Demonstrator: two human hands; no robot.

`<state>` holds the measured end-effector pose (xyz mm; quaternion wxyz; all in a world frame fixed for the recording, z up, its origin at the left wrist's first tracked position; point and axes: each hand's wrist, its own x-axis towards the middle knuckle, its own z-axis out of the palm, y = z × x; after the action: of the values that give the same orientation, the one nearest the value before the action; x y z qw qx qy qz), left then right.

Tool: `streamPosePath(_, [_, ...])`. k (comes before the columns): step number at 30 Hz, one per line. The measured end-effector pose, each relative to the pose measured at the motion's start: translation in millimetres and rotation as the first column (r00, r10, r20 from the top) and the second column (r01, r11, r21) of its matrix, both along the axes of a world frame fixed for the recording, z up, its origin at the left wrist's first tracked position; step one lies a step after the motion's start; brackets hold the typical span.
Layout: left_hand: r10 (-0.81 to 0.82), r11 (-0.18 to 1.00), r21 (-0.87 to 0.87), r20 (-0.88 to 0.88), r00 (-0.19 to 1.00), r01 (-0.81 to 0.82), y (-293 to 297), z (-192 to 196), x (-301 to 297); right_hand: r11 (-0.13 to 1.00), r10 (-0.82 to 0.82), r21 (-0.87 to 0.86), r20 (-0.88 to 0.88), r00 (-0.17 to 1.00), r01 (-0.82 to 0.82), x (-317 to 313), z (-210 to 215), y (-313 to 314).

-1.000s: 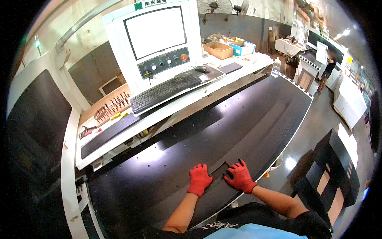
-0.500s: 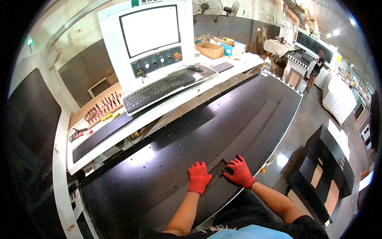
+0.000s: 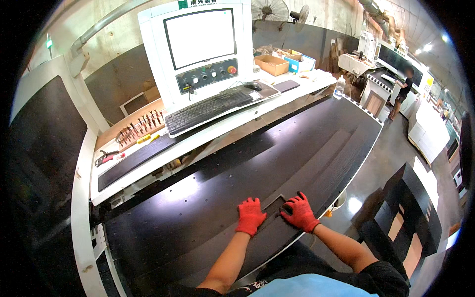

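Both my hands wear red gloves and rest on dark boards lying on a long black table (image 3: pixel 148 218). My left hand (image 3: pixel 251 217) lies on the dark surface with its fingers stretched forward, a little apart. Just to its right, my right hand (image 3: pixel 300 214) is spread over a dark wood-grain board (image 3: pixel 324 180), its black palm side partly showing at the thumb. Between the hands a thin pale line marks a board edge (image 3: pixel 273 202). The undersides of both hands are hidden.
Beyond the table stands a white control cabinet with a screen (image 3: pixel 200 37), a keyboard (image 3: pixel 210 113) and a mouse (image 3: pixel 253 85). A rack of drill bits (image 3: pixel 141 127) is at left. Black panels (image 3: pixel 403 213) are stacked at right. A person (image 3: pixel 403 91) stands far off.
The whole view has shifted slightly, so the cabinet and table sit farther right in the picture. My hands stay nearly in the same place on the boards.
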<state>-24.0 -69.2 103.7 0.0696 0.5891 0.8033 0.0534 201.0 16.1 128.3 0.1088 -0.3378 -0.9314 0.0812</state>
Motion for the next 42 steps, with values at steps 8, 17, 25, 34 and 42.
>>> streamPosePath(8, [0.015, 1.000, -0.001, -0.005, 1.000, -0.015, -3, 16, 3, 0.999, 0.025, -0.039, -0.051, 0.998, -0.027, 2, 4, -2])
streamPosePath(17, [-0.007, 1.000, 0.030, -0.063, 0.998, 0.009, 3, 5, 1, 0.999, 0.039, 0.023, -0.083, 0.996, -0.037, 5, 6, -4])
streamPosePath(25, [0.060, 0.998, 0.011, -0.180, 0.982, -0.059, 11, 11, -3, 1.000, 0.023, 0.010, -0.058, 0.998, -0.023, 12, 16, -3])
streamPosePath(34, [0.055, 0.998, 0.005, 0.006, 0.998, -0.055, 4, 11, -14, 0.999, 0.033, -0.008, -0.168, 0.985, -0.035, 13, -4, 7])
streamPosePath(42, [0.192, 0.979, 0.047, 0.137, 0.972, -0.200, -154, 68, -13, 0.948, 0.315, -0.041, -0.009, 0.949, -0.315, 37, 16, 45])
